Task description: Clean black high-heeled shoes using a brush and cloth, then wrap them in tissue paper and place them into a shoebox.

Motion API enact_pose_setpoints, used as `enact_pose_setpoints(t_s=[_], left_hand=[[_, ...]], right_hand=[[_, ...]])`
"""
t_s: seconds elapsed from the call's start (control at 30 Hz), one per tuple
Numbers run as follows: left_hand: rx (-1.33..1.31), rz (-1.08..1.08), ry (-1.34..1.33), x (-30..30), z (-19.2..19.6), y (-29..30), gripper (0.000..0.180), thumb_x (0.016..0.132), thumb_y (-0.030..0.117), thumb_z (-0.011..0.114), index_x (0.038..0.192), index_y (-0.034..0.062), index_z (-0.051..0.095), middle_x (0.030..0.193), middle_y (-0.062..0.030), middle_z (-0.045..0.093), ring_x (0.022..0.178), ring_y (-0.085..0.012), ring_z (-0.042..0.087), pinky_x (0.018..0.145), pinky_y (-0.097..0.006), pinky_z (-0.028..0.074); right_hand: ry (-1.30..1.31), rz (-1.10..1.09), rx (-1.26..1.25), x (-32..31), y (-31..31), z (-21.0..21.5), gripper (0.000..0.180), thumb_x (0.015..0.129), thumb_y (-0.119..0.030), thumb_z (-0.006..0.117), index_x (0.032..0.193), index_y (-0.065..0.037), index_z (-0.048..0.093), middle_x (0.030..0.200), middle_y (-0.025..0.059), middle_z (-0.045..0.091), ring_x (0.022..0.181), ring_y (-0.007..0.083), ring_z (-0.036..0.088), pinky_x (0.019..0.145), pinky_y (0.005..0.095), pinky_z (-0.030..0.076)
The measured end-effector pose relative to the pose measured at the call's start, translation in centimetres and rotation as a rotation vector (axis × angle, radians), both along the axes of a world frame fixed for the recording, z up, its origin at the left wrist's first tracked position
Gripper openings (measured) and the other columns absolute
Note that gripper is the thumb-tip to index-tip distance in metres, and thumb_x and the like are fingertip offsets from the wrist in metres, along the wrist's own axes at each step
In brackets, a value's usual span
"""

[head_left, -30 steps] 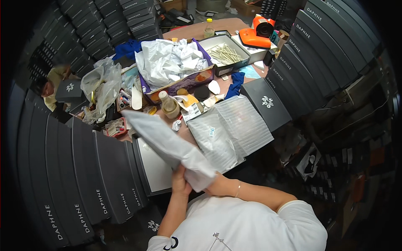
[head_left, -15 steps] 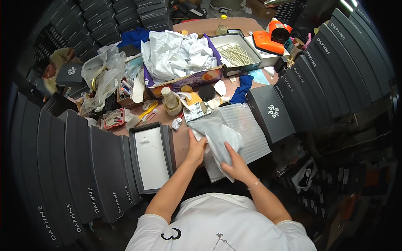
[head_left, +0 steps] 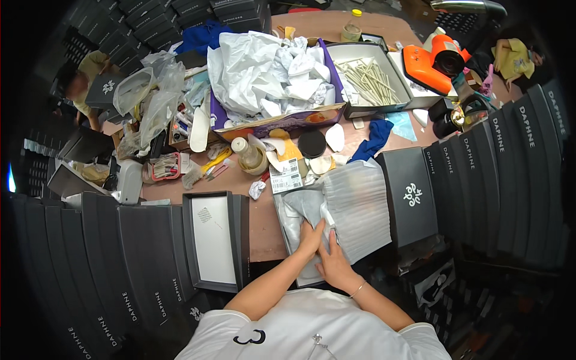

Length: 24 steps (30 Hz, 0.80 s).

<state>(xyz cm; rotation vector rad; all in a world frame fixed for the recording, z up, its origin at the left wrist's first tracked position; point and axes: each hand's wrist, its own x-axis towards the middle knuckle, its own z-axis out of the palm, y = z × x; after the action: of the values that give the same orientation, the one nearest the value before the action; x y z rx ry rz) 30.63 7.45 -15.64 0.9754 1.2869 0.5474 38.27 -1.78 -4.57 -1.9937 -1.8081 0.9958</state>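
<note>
In front of me lies a bundle wrapped in thin grey-white paper (head_left: 307, 201), sitting in an open shoe box (head_left: 281, 219) at the table's near edge. My left hand (head_left: 309, 239) is closed on the bundle's near part, fingers pointing away from me. Just right of it, my right hand (head_left: 337, 265) rests against the wrapping with fingers stretched out and the thumb apart. Whatever is inside the paper is hidden. White ribbed wrapping sheet (head_left: 360, 210) spreads out to the right of the bundle. Labels with barcodes (head_left: 285, 176) lie at the box's far end.
An open dark box (head_left: 213, 240) stands at left, beside rows of dark shoe boxes (head_left: 141, 258). A lidded dark box (head_left: 411, 195) and more rows flank the right. Behind are a purple carton of crumpled paper (head_left: 279, 126), a glue bottle (head_left: 247, 153) and an orange device (head_left: 429, 63).
The wrapped bundle has gone down into the open box, and both hands have moved closer together over it. The view has shifted, and a person now shows at far right.
</note>
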Motion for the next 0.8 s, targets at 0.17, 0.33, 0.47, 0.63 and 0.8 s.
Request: enact_pose_setpoints(t_s=[0.17,0.33,0.47,0.63,0.8], left_hand=[[0.147,-0.171,0.216,-2.5,2.3,0.6,0.046,0.083,0.021,0.058,0.119,-0.0071,0.053,0.110,-0.0293,0.061,0.104,-0.0401,0.059,0.089,-0.041,0.045],[-0.489,0.014,-0.256,-4.1,1.6,2.8,0.041,0.087,0.020,0.054,0.115,-0.0088,0.051,0.114,-0.0284,0.057,0.095,-0.0399,0.060,0.087,-0.042,0.045],[-0.131,0.280,-0.205,2.0,3.7,0.9,0.031,0.090,0.019,0.052,0.108,-0.0068,0.052,0.115,-0.0226,0.057,0.094,-0.0313,0.059,0.087,-0.039,0.045],[-0.006,0.253,-0.178,-0.7,2.8,0.0,0.038,0.092,0.023,0.053,0.114,-0.0085,0.051,0.116,-0.0227,0.057,0.109,-0.0316,0.054,0.096,-0.039,0.041],[0.292,0.035,0.288,0.2,-0.5,-0.7,0.072,0.090,0.029,0.059,0.140,-0.0101,0.026,0.145,-0.0298,0.028,0.136,-0.0410,0.028,0.112,-0.039,0.025]], right_hand=[[0.654,0.102,-0.757,8.9,-1.2,4.2,0.025,0.090,-0.019,0.053,0.095,0.000,0.068,0.071,0.0097,0.067,0.061,0.0156,0.064,0.062,0.0286,0.052],[0.607,-0.430,-0.590,8.4,-8.4,-5.3,0.027,0.091,-0.020,0.061,0.107,0.001,0.064,0.087,0.0088,0.067,0.070,0.0135,0.063,0.062,0.0282,0.053],[0.239,-0.302,0.000,5.7,-7.2,-8.5,0.049,0.089,-0.033,0.060,0.121,0.004,0.055,0.115,0.0209,0.062,0.095,0.0295,0.063,0.083,0.0378,0.050],[0.738,-0.636,-0.311,4.9,-6.3,-3.8,0.046,0.093,-0.032,0.055,0.115,0.009,0.058,0.107,0.0182,0.066,0.093,0.0203,0.063,0.084,0.0373,0.050],[0.160,0.198,-0.425,3.5,-6.0,2.2,0.036,0.091,-0.035,0.059,0.095,0.000,0.070,0.089,0.0200,0.069,0.079,0.0334,0.066,0.073,0.0388,0.052]])
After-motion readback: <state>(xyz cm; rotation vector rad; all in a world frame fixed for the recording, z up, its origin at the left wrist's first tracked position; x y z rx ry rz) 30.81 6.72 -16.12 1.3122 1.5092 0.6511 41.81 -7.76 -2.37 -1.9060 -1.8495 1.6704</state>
